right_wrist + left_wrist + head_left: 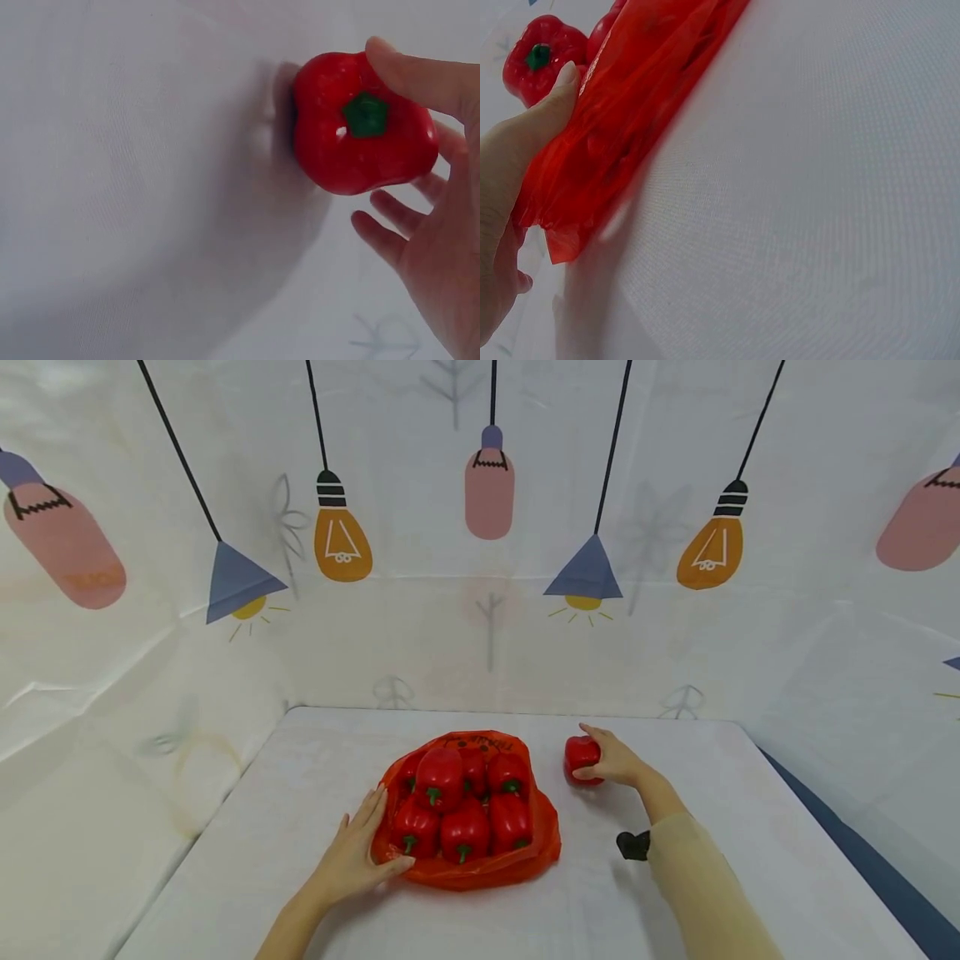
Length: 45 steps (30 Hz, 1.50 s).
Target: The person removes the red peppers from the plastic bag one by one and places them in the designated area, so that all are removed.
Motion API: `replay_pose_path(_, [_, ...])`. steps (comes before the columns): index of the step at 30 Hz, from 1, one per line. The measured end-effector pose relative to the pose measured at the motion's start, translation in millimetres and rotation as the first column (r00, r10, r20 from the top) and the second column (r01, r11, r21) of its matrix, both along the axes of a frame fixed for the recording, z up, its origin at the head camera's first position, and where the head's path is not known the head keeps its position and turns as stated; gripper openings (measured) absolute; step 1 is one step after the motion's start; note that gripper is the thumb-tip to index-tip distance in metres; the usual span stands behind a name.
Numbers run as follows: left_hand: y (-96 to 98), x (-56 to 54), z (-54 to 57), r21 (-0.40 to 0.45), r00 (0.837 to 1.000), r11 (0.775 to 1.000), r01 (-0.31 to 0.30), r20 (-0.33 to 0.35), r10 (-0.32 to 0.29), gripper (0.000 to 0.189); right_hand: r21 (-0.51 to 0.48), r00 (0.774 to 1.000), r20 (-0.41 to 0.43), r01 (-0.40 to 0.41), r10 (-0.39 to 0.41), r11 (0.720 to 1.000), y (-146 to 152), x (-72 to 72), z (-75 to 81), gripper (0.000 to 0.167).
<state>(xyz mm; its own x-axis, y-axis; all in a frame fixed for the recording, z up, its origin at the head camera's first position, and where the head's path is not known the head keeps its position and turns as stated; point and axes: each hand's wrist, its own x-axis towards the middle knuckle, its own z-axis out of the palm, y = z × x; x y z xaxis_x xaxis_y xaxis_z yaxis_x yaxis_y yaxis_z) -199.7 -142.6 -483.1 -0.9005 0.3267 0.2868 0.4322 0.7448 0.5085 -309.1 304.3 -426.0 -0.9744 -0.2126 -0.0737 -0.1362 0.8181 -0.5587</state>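
Note:
An orange-red plastic bag (543, 839) sits on the table with its mouth wide, holding several red bell peppers (465, 831) with green stems. Against the bag's left side rests my left hand (356, 852), fingers spread and fairly straight, thumb on the front rim. In the left wrist view the thumb (559, 101) lies along the bag's edge beside a pepper (544, 60). To the right of the bag, my right hand (618, 760) grips a single bell pepper (330, 150) between thumb and fingers. Its green stem faces the right wrist camera; some fingers are partly hidden behind it.
A white cloth covers the table (247, 860). Behind it hangs a pale sheet (420, 635) printed with lamps and bulbs. A small black object (633, 846) shows at the right sleeve's cuff. A dark blue strip (847, 843) runs along the table's right side.

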Motion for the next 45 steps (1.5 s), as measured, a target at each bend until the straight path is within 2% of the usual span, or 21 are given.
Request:
replay_pose_path(3, [-0.9, 0.1, -0.2, 0.002, 1.0, 1.0, -0.002, -0.004, 0.002, 0.107, -0.016, 1.0, -0.02, 0.008, -0.008, 1.0, -0.5, 2.9, 3.3, 0.098])
replay_pose_path(7, [-2.1, 0.3, -0.3, -0.001, 1.0, 1.0, -0.001, -0.005, 0.001, 0.107, -0.038, 0.995, -0.102, 0.008, -0.012, 0.999, -1.8, 8.6, 6.0, 0.099])
replay_pose_path(13, [-2.8, 0.7, 2.2, -0.001, 1.0, 1.0, 0.001, 0.007, -0.001, 0.107, -0.068, 0.964, -0.261, 0.028, -0.045, 0.997, -10.8, 19.9, 13.4, 0.092])
replay_pose_path(18, [-3.3, 1.7, 2.6, 0.009, 1.0, 1.0, -0.001, 0.02, 0.0, 0.108, -0.064, 0.938, -0.347, -0.001, -0.021, 0.998, -23.1, 28.0, 30.4, 0.09])
replay_pose_path(25, [-3.5, -0.9, 2.0, 0.015, 0.999, 1.0, -0.007, 0.034, 0.006, 0.11, -0.021, 0.896, -0.436, -0.099, 0.08, 0.995, -44.0, 38.5, 60.6, 0.092])
replay_pose_path(32, [-1.6, -5.8, 3.5, 0.0, 1.0, 1.0, 0.026, 0.007, -0.026, 0.113, -0.002, 0.87, -0.461, -0.202, 0.178, 0.979, -63.4, 47.8, 84.1, 0.092])
replay_pose_path(45, [-5.1, -8.4, 5.7, 0.001, 0.998, 0.998, 0.06, 0.023, -0.06, 0.121, 0.047, 0.827, -0.455, -0.348, 0.33, 0.936, -119.0, 54.8, 107.6, 0.096])
